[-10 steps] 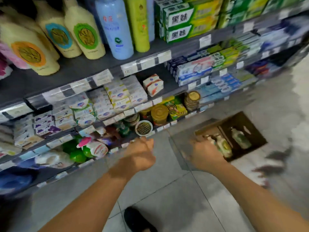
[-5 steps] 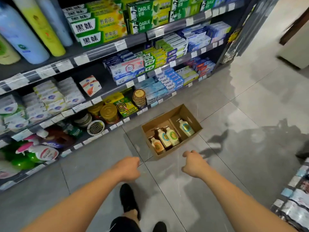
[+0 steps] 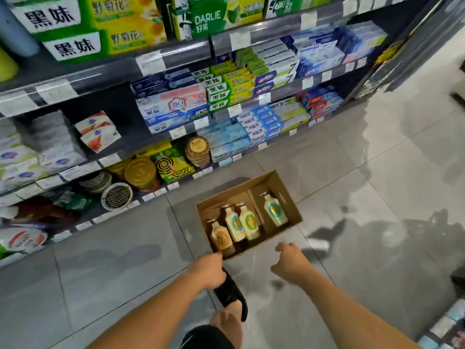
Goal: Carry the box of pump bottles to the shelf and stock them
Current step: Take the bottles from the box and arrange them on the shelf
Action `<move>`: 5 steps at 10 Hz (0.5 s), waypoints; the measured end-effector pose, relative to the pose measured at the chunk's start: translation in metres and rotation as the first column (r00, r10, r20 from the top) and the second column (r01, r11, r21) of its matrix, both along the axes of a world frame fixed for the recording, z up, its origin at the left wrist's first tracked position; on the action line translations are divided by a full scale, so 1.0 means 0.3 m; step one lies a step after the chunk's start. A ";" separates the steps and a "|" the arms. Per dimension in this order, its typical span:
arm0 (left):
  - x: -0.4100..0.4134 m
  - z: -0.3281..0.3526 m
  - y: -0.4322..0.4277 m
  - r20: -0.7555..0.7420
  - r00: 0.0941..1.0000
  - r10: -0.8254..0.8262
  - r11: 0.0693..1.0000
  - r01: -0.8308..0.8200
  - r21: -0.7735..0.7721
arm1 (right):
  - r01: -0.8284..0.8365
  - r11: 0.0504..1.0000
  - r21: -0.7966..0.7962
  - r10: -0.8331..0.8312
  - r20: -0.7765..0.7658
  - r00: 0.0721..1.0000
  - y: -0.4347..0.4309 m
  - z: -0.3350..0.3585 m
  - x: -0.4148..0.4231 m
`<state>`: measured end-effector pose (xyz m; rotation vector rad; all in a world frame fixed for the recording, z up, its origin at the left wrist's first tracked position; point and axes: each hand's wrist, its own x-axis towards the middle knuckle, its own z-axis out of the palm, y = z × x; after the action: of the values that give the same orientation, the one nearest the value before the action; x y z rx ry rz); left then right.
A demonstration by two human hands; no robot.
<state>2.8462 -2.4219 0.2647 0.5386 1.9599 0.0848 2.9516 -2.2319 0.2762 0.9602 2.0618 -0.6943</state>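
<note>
While the head camera looked down at the aisle floor, an open cardboard box [image 3: 283, 195] sat on the grey tiles just beyond the fingertips of both hands, close to the foot of the shelving [image 3: 176, 54]. Four pump bottles [image 3: 235, 224] stood upright inside it: three clustered in the compartment nearer the left fingers, and one [image 3: 275, 210] alone in the compartment farther off, past a cardboard divider.

The left hand [image 3: 207, 270] was loosely curled, fingers bent under and gripping nothing; its fingertips came right to the box's near corner, though whether they touched the cardboard could not be told. The right hand [image 3: 290, 265] hung with fingers [image 3: 281, 248] half bent and slightly spread, empty, just short of the box's near edge and apart from it.

Below the left fingers a foot in a black sandal [image 3: 230, 293] stood on the tile. Beyond the box, past both sets of fingertips, the bottom shelf held round tins [image 3: 139, 172] and mosquito-coil boxes [image 3: 173, 165], with toothpaste cartons [image 3: 176, 109] stacked on the tiers above.
</note>
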 end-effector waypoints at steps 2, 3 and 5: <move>-0.075 -0.097 0.162 0.055 0.997 0.060 0.996 -0.057 -0.062 | -0.013 0.999 -0.036 0.015 0.047 0.999 0.157 -0.079 -0.133; -0.118 -0.173 0.224 0.084 0.990 0.112 0.993 -0.110 -0.030 | -0.048 0.997 -0.067 0.051 0.042 0.998 0.219 -0.121 -0.209; -0.159 -0.343 0.356 0.081 0.949 0.305 0.952 -0.301 -0.052 | -0.131 0.984 -0.117 0.141 0.080 0.987 0.355 -0.315 -0.350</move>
<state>2.7986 -2.3150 0.1618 0.2006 1.9398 0.2595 2.8466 -2.1253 0.1818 0.7656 1.9691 -0.6750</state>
